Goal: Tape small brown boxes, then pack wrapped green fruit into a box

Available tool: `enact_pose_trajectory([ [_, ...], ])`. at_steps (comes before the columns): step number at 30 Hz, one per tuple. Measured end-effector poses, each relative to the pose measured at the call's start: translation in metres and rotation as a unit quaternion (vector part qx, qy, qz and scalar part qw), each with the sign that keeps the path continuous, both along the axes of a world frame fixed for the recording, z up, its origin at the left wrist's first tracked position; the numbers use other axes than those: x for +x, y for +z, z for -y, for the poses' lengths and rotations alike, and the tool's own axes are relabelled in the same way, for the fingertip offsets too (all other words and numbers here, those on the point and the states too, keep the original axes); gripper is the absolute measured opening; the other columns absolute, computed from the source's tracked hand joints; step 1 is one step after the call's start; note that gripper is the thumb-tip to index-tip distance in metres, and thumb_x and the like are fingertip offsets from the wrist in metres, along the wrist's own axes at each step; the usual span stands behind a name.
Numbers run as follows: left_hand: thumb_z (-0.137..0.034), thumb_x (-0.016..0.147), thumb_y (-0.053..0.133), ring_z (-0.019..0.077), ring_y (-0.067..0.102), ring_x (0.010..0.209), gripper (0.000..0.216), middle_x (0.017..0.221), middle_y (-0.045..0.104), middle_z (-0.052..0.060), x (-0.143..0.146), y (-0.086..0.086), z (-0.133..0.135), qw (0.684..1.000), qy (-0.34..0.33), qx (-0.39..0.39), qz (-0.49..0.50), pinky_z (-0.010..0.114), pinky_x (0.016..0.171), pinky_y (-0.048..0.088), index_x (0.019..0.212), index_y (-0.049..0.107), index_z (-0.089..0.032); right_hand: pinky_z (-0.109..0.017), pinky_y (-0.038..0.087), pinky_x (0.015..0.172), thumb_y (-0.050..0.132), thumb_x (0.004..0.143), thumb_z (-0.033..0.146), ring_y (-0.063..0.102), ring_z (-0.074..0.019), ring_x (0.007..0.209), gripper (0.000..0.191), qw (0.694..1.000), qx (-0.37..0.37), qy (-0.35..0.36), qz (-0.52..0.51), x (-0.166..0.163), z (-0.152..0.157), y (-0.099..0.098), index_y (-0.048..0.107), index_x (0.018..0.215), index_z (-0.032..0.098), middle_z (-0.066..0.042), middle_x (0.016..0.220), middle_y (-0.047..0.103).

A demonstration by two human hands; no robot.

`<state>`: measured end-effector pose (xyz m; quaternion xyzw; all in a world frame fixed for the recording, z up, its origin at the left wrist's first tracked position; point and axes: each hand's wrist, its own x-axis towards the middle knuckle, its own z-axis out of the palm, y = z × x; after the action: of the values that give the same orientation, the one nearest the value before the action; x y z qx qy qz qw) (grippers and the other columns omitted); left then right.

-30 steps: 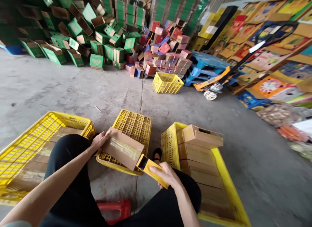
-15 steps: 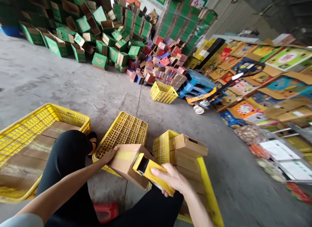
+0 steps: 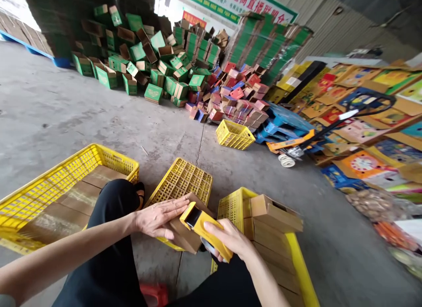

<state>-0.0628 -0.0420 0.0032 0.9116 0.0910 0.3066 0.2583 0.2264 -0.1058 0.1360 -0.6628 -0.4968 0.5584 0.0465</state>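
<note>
A brown cardboard box (image 3: 184,233) rests on the upturned yellow crate (image 3: 189,177) in front of my knees. My left hand (image 3: 161,217) lies flat across the top of this box, fingers stretched out. In my right hand (image 3: 227,239) is a yellow tape dispenser (image 3: 207,232), its front end close against the box's upper right edge. Whether tape runs from it onto the box I cannot tell. The hand and dispenser hide part of the box.
To the left, a yellow basket (image 3: 114,159) holds taped boxes. On the right another yellow basket (image 3: 231,206) holds brown boxes, one with open flaps (image 3: 275,212) on top. A red stool (image 3: 154,294) shows below. Farther off stand a pallet jack (image 3: 296,144) and piled green cartons (image 3: 153,93).
My left hand has gone from gripping the box's far left edge to lying flat on its top. The right hand keeps the tape dispenser at the box. The view has shifted left.
</note>
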Motion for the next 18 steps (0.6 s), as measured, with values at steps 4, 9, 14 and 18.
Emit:
enact_pose_trajectory([
  [4,-0.076,0.095,0.052,0.0385,0.029,0.158,0.104,0.171,0.029,0.023,0.007,-0.011,-0.011,0.997,-0.044,0.057,0.007,0.052,0.127,0.032,0.170,0.010,-0.017,-0.018,0.043,0.040,0.064,0.083,0.079,0.065,-0.0149,0.043,0.060,1.000,-0.011,-0.009,-0.002,0.008,0.012,0.001,0.061,0.088,0.019,0.002,0.052,0.067],
  [9,-0.079,0.096,0.046,0.0363,0.042,0.152,0.093,0.163,0.045,0.022,0.008,-0.014,-0.011,0.996,-0.046,0.063,-0.047,0.047,0.127,0.032,0.164,0.035,-0.016,-0.019,0.047,0.042,0.063,0.082,0.082,0.068,-0.0162,0.048,0.063,0.999,-0.047,0.009,-0.020,0.015,0.016,0.002,0.064,0.093,0.020,0.001,0.058,0.069],
  [14,-0.079,0.096,0.047,0.0343,0.048,0.149,0.085,0.155,0.057,0.016,0.009,-0.019,-0.010,0.997,-0.016,0.057,-0.043,0.046,0.126,0.036,0.159,0.047,-0.022,-0.020,0.050,0.043,0.061,0.085,0.079,0.070,-0.0174,0.050,0.059,0.998,-0.054,0.040,-0.018,0.014,0.010,0.005,0.064,0.092,0.020,0.001,0.057,0.069],
  [18,-0.079,0.097,0.044,0.0341,0.048,0.149,0.081,0.153,0.059,0.017,0.006,-0.022,-0.016,0.998,-0.009,0.044,-0.041,0.047,0.125,0.037,0.153,0.054,-0.021,-0.019,0.049,0.043,0.061,0.085,0.080,0.070,-0.0180,0.049,0.061,0.998,-0.052,0.045,-0.003,0.021,0.009,0.007,0.061,0.096,0.021,0.000,0.056,0.069],
])
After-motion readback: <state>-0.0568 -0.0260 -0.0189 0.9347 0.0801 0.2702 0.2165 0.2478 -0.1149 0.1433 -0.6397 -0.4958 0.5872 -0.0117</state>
